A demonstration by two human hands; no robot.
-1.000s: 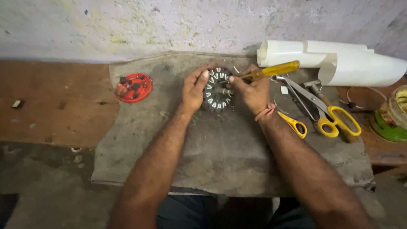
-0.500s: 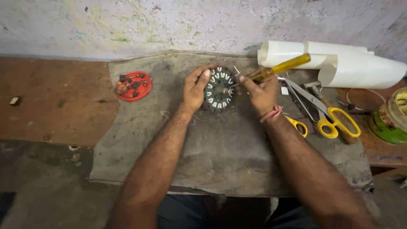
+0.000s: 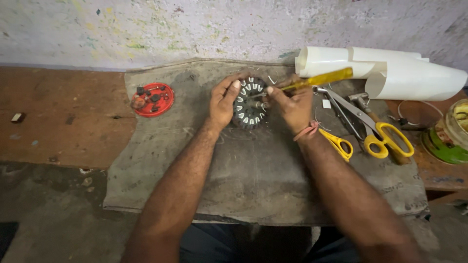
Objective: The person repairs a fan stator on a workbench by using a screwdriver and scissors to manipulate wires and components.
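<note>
Gripping a yellow-handled screwdriver (image 3: 319,79), right hand (image 3: 292,104) works the stator (image 3: 249,102) — left hand (image 3: 223,100) clasps its rim.

Soft even daylight — edges slightly blurred

A round, dark motor stator (image 3: 249,103) with pale slot liners ringing its rim lies flat between the two hands, its left edge under the left hand's fingers. A screwdriver (image 3: 319,80) with a translucent yellow handle slants up and away from the right hand, its metal tip reaching the stator's centre.
</note>
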